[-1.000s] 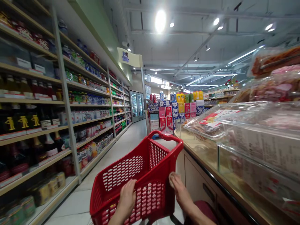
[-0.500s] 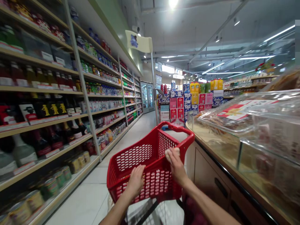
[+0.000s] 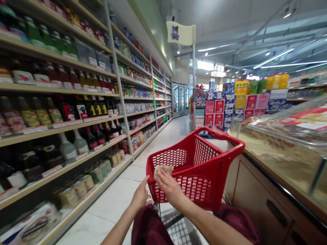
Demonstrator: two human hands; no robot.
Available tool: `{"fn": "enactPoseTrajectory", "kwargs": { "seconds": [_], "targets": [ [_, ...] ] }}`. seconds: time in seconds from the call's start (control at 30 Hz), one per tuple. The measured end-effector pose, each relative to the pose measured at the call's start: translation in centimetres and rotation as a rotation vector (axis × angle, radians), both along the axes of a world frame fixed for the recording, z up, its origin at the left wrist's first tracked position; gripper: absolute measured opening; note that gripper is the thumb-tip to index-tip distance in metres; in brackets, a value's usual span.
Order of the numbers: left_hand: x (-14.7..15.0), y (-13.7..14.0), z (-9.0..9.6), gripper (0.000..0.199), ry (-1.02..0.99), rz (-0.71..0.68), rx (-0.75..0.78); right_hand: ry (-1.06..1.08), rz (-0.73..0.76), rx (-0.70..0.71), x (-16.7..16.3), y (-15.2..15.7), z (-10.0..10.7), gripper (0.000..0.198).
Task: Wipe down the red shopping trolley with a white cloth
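Observation:
A red plastic shopping cart (image 3: 204, 183) with a perforated basket stands side-on in front of me, its handle toward the right. My right hand (image 3: 168, 185) presses a pale, crumpled cloth (image 3: 163, 168) onto the near rim by the left end of the basket. The fingers lie over the cloth and hide part of it. At the left corner of the basket, my left hand (image 3: 140, 195) grips the edge, its fingertips partly out of sight. The inside of the basket shows only in part.
Shelves (image 3: 99, 119) of bottles and cans line the left side. Close on the right stands a wooden counter (image 3: 255, 183) with clear food packs on top. Stacked boxes (image 3: 214, 112) are ahead, beside a pole with a bear sign (image 3: 181, 33).
My right hand has slid the cloth left along the rim, from near the handle end to the other end. My left hand has moved to the corner. The view has turned left.

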State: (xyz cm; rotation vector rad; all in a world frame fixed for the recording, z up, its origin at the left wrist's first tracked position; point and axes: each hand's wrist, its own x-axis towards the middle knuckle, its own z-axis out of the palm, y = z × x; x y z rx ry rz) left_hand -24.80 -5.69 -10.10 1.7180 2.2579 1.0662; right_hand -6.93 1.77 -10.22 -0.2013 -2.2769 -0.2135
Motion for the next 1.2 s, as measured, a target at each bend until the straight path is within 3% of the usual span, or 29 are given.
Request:
{"fn": "enactPoseTrajectory", "kwargs": {
  "seconds": [0.17,0.33,0.47,0.63,0.83,0.9,1.07,1.13,1.2],
  "targets": [
    [0.6,-0.1,0.3,0.072,-0.136,-0.029,0.003,-0.045,0.076,0.061,-0.2,0.1,-4.0,0.034],
    [2.6,1.1,0.7,0.068,0.067,0.030,-0.042,0.031,-0.015,-0.052,2.0,2.3,-3.3,0.038],
    [5.9,2.6,1.1,0.070,0.257,-0.056,-0.133,-0.011,-0.048,-0.152,5.1,3.1,-3.7,0.039],
    [8.9,4.0,1.3,0.069,0.333,-0.069,-0.165,0.090,-0.109,-0.206,7.9,4.4,-2.8,0.042],
    [9.9,5.3,1.9,0.064,0.328,-0.164,-0.172,0.027,-0.169,-0.269,11.1,4.7,-6.3,0.042],
    [9.8,6.7,2.8,0.066,0.374,-0.139,-0.131,0.021,-0.178,-0.287,11.4,4.6,-4.9,0.038],
    [9.6,10.0,5.3,0.070,0.400,-0.096,-0.337,0.194,-0.201,-0.319,10.5,6.4,3.3,0.046],
    [9.4,10.3,5.4,0.069,0.395,-0.113,-0.358,0.254,-0.224,-0.251,10.2,7.4,3.4,0.047],
    [9.2,10.0,5.0,0.070,0.404,-0.136,-0.356,0.219,-0.261,-0.228,10.6,7.8,0.6,0.047]
  ]
}}
